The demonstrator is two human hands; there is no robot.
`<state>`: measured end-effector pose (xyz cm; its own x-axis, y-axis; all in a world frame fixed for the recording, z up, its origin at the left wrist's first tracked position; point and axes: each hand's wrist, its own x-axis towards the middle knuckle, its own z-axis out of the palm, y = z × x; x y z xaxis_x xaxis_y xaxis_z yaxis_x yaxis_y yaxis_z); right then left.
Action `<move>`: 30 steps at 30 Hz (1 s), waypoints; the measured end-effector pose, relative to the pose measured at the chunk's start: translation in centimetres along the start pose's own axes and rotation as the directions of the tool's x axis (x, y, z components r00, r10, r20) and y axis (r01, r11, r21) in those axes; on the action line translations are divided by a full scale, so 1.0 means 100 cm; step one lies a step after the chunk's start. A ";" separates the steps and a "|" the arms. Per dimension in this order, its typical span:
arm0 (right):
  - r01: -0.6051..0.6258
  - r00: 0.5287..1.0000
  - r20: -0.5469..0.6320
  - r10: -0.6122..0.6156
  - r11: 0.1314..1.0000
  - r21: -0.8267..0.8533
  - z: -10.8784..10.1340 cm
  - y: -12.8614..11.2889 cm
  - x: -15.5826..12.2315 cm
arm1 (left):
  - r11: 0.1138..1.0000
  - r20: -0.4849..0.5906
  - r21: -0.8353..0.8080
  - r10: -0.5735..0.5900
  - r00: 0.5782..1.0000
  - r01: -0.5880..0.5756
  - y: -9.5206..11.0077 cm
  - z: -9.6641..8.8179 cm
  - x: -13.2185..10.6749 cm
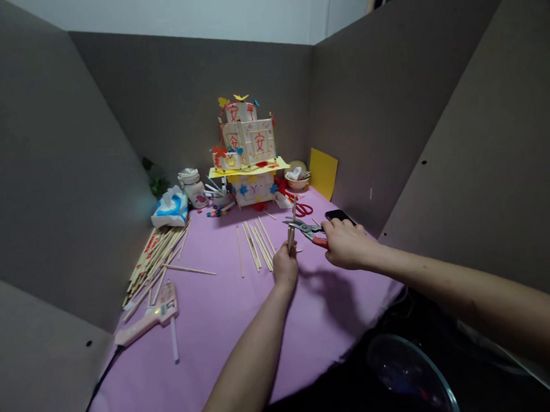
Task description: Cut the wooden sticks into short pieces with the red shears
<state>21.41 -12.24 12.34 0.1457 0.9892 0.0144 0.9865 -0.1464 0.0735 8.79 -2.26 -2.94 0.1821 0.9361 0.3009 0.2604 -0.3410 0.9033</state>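
Observation:
My left hand (pixel 285 269) is closed round a thin wooden stick (pixel 292 225) held upright above the purple table (pixel 218 335). My right hand (pixel 346 242) grips the red handles of metal cutters (pixel 305 229), whose jaws sit at the stick's upper part. Several loose sticks (pixel 256 242) lie on the cloth just left of my left hand. A black phone (pixel 338 215) lies right beside my right hand.
A pink glue gun (pixel 151 315) lies at front left, beside a big pile of sticks (pixel 154 258). A paper-and-stick model house (pixel 249 154) stands at the back with a jar (pixel 192 185), tissue pack (pixel 170 207), bowl (pixel 297 178), red scissors (pixel 303 208) and yellow card (pixel 323 172). Grey boards wall the table.

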 end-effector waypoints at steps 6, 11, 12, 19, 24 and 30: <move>0.064 0.998 0.028 -0.064 0.998 -0.004 -0.002 0.007 0.005 | 0.999 0.003 0.038 0.017 1.000 -0.017 0.001 -0.001 0.000; 0.148 0.989 0.029 -0.148 0.989 0.000 -0.002 0.013 0.012 | 0.999 0.004 0.036 0.018 1.000 -0.018 -0.001 -0.001 0.001; 0.151 0.988 0.033 -0.151 0.989 -0.002 -0.001 0.013 0.012 | 0.999 0.006 0.039 0.016 1.000 -0.016 0.000 -0.001 0.001; 0.131 0.990 0.058 -0.131 0.991 -0.003 0.003 0.017 0.010 | 0.995 0.008 0.096 0.003 1.000 -0.004 0.003 -0.001 0.001; 0.076 0.997 0.016 -0.076 0.996 0.048 -0.001 0.024 0.019 | 0.998 -0.017 0.071 0.003 1.000 -0.002 -0.002 0.001 0.003; -0.042 0.999 0.004 0.042 0.985 0.169 -0.011 0.043 0.056 | 1.000 -0.026 0.022 -0.011 1.000 0.012 -0.004 0.001 0.004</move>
<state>26.42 -7.33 13.79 0.1876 0.9822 0.0137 0.9779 -0.1854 -0.0968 8.83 -1.71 -3.24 0.1548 0.9418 0.2984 0.2833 -0.3316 0.8999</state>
